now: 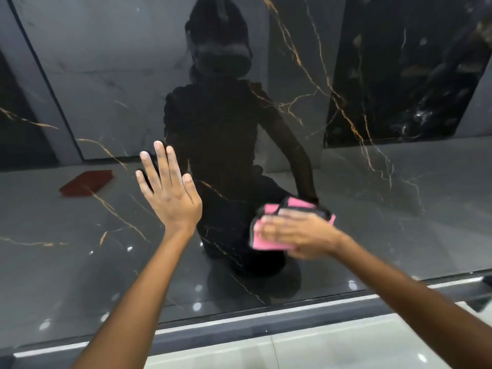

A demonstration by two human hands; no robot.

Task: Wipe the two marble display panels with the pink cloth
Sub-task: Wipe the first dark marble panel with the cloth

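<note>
Clearly, the person stood close before a dark marble panel [372,209] with thin gold veins, and its glossy face mirrored the room and the person's own dark shape. The left hand [170,193] lay flat against the stone, its grip spread, with straight fingers apart and nothing held. The right hand [295,235] pressed the pink cloth [262,242] on the panel, low and a little right of the middle; it looked blurred, so I judged it was in the middle of a stroke. Its fingers lay over the folded cloth, but whether the thumb curled under the edge I could not tell. The cloth seemed folded into a pad, with a darker border showing at its upper side. To do this step well, I think the palm should keep the pad flat, with even pressure, and the strokes should overlap in rows down to the bottom edge, because such a shiny surface shows every streak. The bracing left palm may leave its own marks, so that spot probably needs a pass too. A second, darker panel appeared at the upper right, perhaps only as a reflection, and a reddish flat thing [86,182] was mirrored at the left. No brand, label or writing could be read anywhere.
</note>
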